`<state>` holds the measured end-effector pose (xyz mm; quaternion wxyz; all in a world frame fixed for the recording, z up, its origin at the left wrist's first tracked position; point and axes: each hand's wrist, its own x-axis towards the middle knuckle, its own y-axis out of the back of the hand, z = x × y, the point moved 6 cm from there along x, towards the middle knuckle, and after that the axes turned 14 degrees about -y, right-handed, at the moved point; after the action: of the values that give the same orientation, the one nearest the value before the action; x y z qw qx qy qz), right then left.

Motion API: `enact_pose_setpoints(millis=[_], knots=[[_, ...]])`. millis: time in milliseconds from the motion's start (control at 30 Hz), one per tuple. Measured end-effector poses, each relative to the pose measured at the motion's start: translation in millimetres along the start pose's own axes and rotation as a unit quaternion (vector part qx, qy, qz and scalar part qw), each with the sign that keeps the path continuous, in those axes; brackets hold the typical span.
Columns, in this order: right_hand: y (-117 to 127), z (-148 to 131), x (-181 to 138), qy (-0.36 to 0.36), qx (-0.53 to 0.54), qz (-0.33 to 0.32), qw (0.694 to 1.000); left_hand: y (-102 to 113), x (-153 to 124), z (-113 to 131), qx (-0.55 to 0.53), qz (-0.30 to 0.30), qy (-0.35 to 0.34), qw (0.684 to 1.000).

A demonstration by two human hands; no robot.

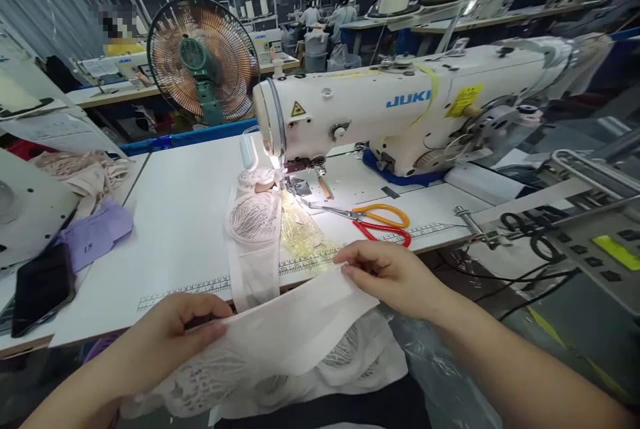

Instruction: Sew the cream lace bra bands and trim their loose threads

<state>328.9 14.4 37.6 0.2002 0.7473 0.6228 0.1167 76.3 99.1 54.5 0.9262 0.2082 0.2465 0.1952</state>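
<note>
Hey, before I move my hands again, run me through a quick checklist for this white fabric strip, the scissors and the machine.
1. Grip of left hand on the white fabric strip: ok, the fingers pinch its left end.
2. Grip of right hand: ok, it pinches the right end.
3. Strip spread between both hands, no bunching visible: ok.
4. The scissors are out of the way: ok, they lie on the table beyond the right hand, apart from it.
5. The lace piece is clamped at the needle of the sewing machine: cannot tell.

White table [185,216] bears sewing machine [400,109], scissors [380,222] — and lace fabric [255,216].
</note>
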Motion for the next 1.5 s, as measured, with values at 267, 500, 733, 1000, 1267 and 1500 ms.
enact_pose_setpoints(millis=[267,500,733,1000,1267,1500], knots=[[-20.0,9.3,38.9,-0.062,-0.020,-0.056,0.996,37.4,25.4,-1.8,0.134,-0.009,-0.015,0.991],[-35.3,8.9,80.4,-0.080,-0.079,-0.063,0.992,66.5,62.1,-14.1,0.168,-0.028,-0.001,0.985],[-39.2,19.9,84.1,-0.104,-0.060,-0.081,0.989,62.8,57.5,-31.8,0.119,-0.032,-0.007,0.992],[-38.4,22.0,79.3,-0.104,-0.002,-0.096,0.990,56.1,46.8,-34.2,0.105,-0.037,0.003,0.994],[-32.5,16.7,84.4,-0.084,-0.005,-0.052,0.995,60.3,59.5,-33.2,0.116,-0.035,-0.020,0.992],[-28.6,16.5,77.3,-0.065,-0.049,-0.020,0.997,55.5,56.0,-26.8,0.117,-0.044,-0.035,0.992]])
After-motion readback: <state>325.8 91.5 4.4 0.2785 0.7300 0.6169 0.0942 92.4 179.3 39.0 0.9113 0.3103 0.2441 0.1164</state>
